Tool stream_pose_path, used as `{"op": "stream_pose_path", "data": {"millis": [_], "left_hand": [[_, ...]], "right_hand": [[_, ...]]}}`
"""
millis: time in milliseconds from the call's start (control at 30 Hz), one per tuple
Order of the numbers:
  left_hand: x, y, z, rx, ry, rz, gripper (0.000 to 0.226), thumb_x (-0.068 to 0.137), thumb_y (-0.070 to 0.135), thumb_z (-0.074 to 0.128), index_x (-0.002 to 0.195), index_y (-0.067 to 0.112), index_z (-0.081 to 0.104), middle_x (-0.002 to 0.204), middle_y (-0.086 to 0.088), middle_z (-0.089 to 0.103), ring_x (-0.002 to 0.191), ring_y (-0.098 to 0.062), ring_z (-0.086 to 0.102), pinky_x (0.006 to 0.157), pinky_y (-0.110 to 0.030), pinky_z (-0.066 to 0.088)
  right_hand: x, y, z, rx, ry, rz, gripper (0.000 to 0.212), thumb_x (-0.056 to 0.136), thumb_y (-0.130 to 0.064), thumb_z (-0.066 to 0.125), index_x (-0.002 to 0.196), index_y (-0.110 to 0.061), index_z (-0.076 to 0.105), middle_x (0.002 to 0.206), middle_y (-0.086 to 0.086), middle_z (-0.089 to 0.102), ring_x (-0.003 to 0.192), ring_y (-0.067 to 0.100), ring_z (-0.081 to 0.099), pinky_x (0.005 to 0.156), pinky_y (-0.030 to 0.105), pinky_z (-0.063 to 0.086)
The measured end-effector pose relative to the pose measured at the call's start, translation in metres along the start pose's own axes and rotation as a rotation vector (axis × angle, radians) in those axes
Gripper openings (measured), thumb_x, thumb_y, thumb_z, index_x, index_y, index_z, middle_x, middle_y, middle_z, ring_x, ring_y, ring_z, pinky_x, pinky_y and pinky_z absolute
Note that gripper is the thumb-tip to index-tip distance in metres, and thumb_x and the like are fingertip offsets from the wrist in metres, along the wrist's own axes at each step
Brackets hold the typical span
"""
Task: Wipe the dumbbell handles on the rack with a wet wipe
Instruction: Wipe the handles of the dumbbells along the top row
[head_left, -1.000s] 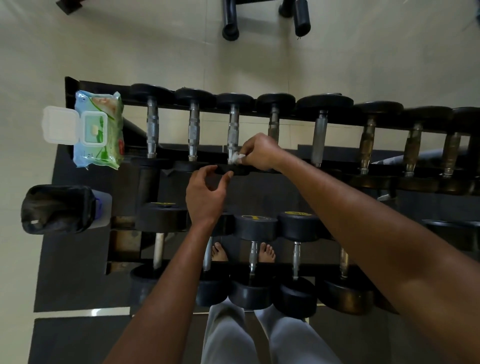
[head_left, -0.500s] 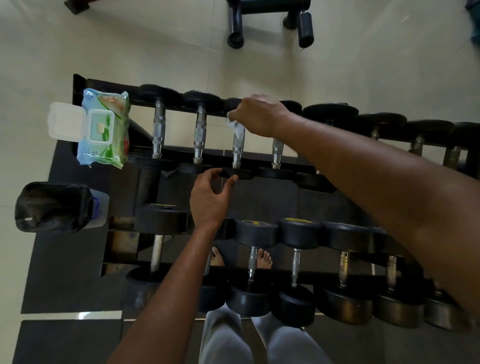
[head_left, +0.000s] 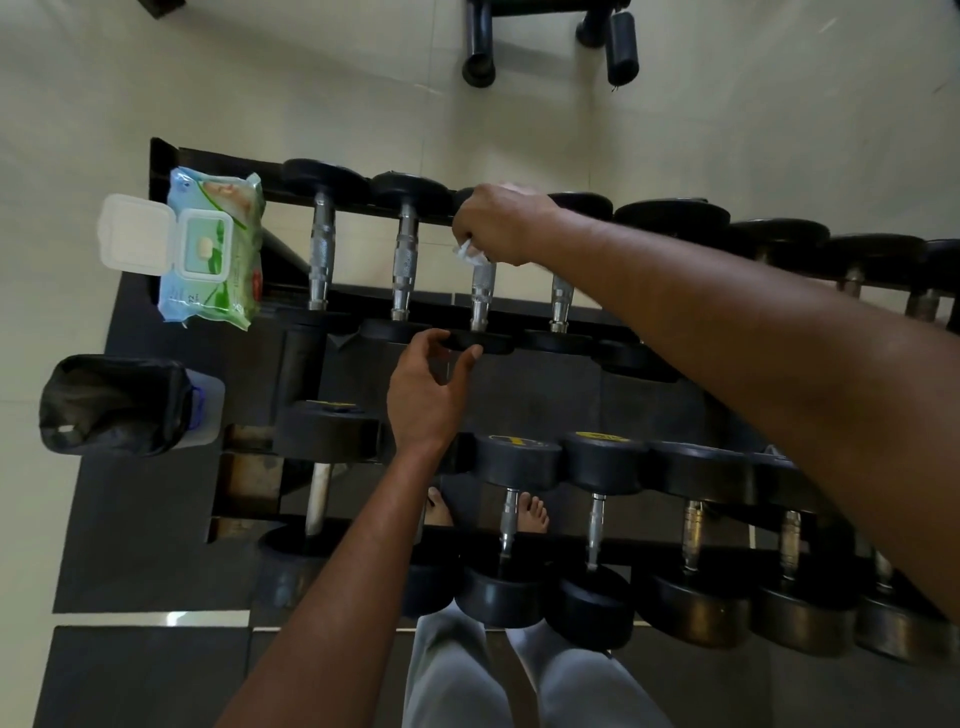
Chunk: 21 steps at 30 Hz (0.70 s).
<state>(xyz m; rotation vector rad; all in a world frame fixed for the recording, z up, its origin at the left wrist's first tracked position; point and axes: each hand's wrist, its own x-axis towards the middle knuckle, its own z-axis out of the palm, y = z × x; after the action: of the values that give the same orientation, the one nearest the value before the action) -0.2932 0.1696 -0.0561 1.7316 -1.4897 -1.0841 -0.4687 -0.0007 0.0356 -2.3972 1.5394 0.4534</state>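
- Head view: the right hand (head_left: 501, 223) grips the wet wipe (head_left: 470, 252) around the far end of the third dumbbell handle (head_left: 482, 291). A second ago it was at the near end, so one full stroke up the bar looks done.
- The left hand (head_left: 423, 397) keeps its curled fingers on that dumbbell's near head (head_left: 480, 343), steadying it.
- The handle just right of the right hand (head_left: 560, 301) is likely next; the wipes pack (head_left: 213, 254) lies well left of both hands.

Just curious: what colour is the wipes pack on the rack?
Light blue and green wipes pack, white lid; head view.
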Motion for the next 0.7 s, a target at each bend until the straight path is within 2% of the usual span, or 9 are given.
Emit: {"op": "stream_pose_path", "data": {"millis": [67,167,233,367,433,533,700], "left_hand": [[0.002,-0.002,-0.001,-0.003,0.01,-0.019,0.046,0.093,0.06,0.076,0.126,0.028,0.065,0.109,0.015,0.069,0.102,-0.001,0.065,0.081,-0.023,0.053],[0.003,-0.005,-0.002,-0.001,0.014,-0.045,0.049,0.091,0.064,0.076,0.125,0.029,0.066,0.11,0.014,0.07,0.103,-0.003,0.066,0.082,-0.026,0.055],[0.004,-0.004,-0.002,0.005,0.015,-0.057,0.053,0.088,0.068,0.076,0.125,0.031,0.065,0.112,0.014,0.07,0.103,-0.003,0.066,0.081,-0.026,0.056],[0.003,0.004,0.0,0.062,0.002,-0.05,0.056,0.086,0.07,0.077,0.124,0.032,0.064,0.114,0.019,0.066,0.104,-0.003,0.064,0.077,-0.026,0.054],[0.003,0.007,0.0,0.078,-0.002,-0.052,0.056,0.085,0.072,0.077,0.123,0.033,0.063,0.112,0.022,0.064,0.104,-0.003,0.064,0.075,-0.028,0.053],[0.002,0.007,-0.001,0.073,0.001,-0.057,0.055,0.084,0.072,0.077,0.12,0.033,0.064,0.111,0.022,0.064,0.104,-0.003,0.064,0.074,-0.028,0.052],[0.003,0.008,-0.003,0.072,-0.009,-0.052,0.055,0.084,0.073,0.077,0.118,0.031,0.064,0.108,0.021,0.064,0.101,-0.004,0.064,0.071,-0.026,0.051]], "right_hand": [[0.002,-0.003,0.001,-0.015,-0.004,0.015,0.019,0.104,-0.007,0.06,0.109,-0.016,0.075,0.095,0.003,0.065,0.074,0.019,0.061,0.063,0.032,0.05],[0.005,-0.007,0.001,-0.009,-0.061,0.021,0.017,0.101,-0.005,0.063,0.102,-0.016,0.076,0.088,0.004,0.069,0.065,0.015,0.064,0.054,0.027,0.051],[0.007,-0.011,0.001,-0.005,-0.128,-0.013,0.016,0.098,-0.006,0.069,0.105,-0.017,0.076,0.088,0.001,0.072,0.065,0.011,0.064,0.055,0.025,0.05],[0.005,-0.021,0.014,0.051,-0.245,-0.029,0.027,0.098,-0.007,0.071,0.122,-0.018,0.074,0.108,0.001,0.073,0.068,0.006,0.062,0.056,0.021,0.049],[0.002,-0.025,0.021,0.066,-0.266,-0.04,0.026,0.099,-0.011,0.069,0.123,-0.019,0.074,0.114,0.001,0.071,0.069,0.007,0.065,0.056,0.022,0.052],[-0.004,-0.027,0.028,0.102,-0.24,-0.045,0.022,0.099,-0.016,0.069,0.119,-0.019,0.077,0.116,0.002,0.069,0.079,0.014,0.071,0.067,0.03,0.063],[-0.022,-0.031,0.041,0.099,-0.146,-0.082,0.02,0.101,-0.024,0.068,0.119,-0.018,0.075,0.102,-0.002,0.068,0.083,0.014,0.066,0.069,0.027,0.057]]}}
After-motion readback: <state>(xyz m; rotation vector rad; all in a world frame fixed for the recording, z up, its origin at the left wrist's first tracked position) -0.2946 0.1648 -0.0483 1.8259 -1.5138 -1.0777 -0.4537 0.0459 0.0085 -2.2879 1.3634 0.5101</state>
